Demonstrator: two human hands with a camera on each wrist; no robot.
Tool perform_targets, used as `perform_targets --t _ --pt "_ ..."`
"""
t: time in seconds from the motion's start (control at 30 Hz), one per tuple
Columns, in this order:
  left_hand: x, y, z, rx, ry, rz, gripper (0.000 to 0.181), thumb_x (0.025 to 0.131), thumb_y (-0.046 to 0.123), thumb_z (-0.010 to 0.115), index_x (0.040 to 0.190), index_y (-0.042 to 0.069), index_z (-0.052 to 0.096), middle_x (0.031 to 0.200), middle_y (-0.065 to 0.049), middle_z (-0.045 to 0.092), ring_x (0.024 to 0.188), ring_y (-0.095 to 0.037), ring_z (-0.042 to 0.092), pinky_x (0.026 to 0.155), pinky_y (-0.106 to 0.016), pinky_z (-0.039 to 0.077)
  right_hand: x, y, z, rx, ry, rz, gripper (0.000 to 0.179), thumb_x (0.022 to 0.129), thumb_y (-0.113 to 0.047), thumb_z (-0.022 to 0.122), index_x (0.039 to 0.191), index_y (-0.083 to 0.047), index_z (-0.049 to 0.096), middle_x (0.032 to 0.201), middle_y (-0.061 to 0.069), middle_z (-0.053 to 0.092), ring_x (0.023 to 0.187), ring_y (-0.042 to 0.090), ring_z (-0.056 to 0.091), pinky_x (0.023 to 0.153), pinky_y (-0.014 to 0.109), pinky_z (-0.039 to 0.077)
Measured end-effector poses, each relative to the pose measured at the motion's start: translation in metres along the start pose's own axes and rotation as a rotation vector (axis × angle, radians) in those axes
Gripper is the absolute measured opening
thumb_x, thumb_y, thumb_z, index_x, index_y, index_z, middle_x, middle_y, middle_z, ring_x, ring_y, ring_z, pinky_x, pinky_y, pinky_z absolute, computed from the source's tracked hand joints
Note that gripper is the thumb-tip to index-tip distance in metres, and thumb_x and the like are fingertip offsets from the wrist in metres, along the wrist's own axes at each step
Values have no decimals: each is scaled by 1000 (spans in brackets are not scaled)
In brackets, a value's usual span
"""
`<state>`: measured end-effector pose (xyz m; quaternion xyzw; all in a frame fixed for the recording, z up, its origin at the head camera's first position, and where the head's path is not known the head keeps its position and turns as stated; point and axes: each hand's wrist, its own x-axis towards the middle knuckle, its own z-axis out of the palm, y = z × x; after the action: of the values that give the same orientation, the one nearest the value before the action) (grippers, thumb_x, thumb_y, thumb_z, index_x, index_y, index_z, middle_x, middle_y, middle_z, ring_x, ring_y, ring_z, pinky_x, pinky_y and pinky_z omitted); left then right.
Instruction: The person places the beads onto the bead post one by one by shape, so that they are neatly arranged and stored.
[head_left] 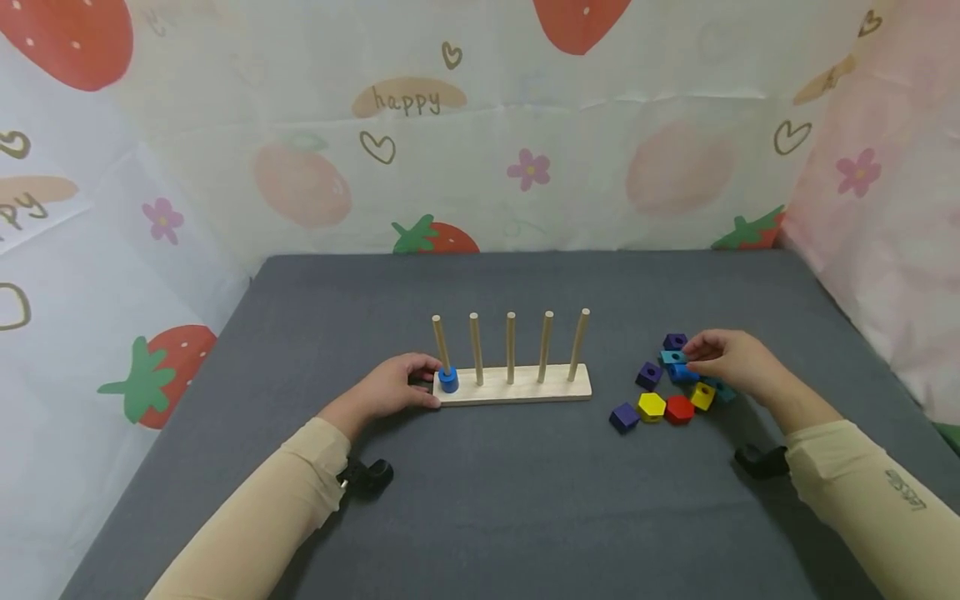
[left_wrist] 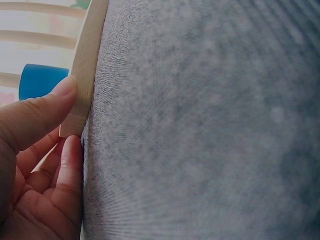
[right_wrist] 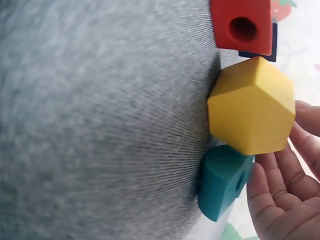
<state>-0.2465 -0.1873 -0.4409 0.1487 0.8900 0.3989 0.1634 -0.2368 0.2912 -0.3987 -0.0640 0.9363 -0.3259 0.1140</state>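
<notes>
A wooden peg board [head_left: 517,392] with several upright dowels stands on the table. One blue round bead [head_left: 448,381] sits low on its leftmost peg. My left hand [head_left: 390,386] grips the board's left end; in the left wrist view the thumb [left_wrist: 42,107] presses its long side near the bead. Over the pile at the right, my right hand [head_left: 731,360] has thumb and fingertips close beside a teal bead [head_left: 672,357] and a blue bead [head_left: 682,373]. A yellow bead [right_wrist: 252,107] hides part of that hand in the right wrist view, so any hold is unclear.
Nearby lie purple beads [head_left: 624,417], a yellow hexagonal bead [head_left: 651,407], a red hexagonal bead [head_left: 679,410], and another teal bead [right_wrist: 222,180] partly under my right hand. Grey cloth [head_left: 495,508] covers the table. A printed curtain [head_left: 585,125] hangs behind it.
</notes>
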Motion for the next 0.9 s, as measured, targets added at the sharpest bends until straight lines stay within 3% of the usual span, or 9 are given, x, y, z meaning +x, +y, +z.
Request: perform_targets --t 0.27,0.53,0.7,0.9 --pt "2 -2 1 8 2 -6 52 73 15 78 119 6 56 111 -6 57 103 -18 53 85 -30 46 2 1 4 7 -60 -22 26 83 -17 67 102 0 60 98 13 63 84 20 58 71 34 48" --pt "2 -2 0 -4 -2 -2 51 73 15 77 119 6 56 112 -6 57 104 -18 53 86 -31 46 5 -3 6 -77 -142 -35 31 82 -16 68 107 0 61 104 17 62 93 29 58 75 39 48" --pt "1 -2 0 5 -2 -12 52 73 16 77 119 7 56 112 -5 57 104 -17 53 86 -31 46 7 -4 8 -120 -192 -24 33 81 -18 69 109 0 63 102 17 64 82 20 58 68 34 48" --pt "1 -2 0 11 -2 -22 52 73 16 77 120 7 56 112 -6 57 104 -18 53 86 -30 46 8 0 9 -105 -190 14 36 81 -22 70 111 -4 62 102 13 62 76 17 53 65 31 45"
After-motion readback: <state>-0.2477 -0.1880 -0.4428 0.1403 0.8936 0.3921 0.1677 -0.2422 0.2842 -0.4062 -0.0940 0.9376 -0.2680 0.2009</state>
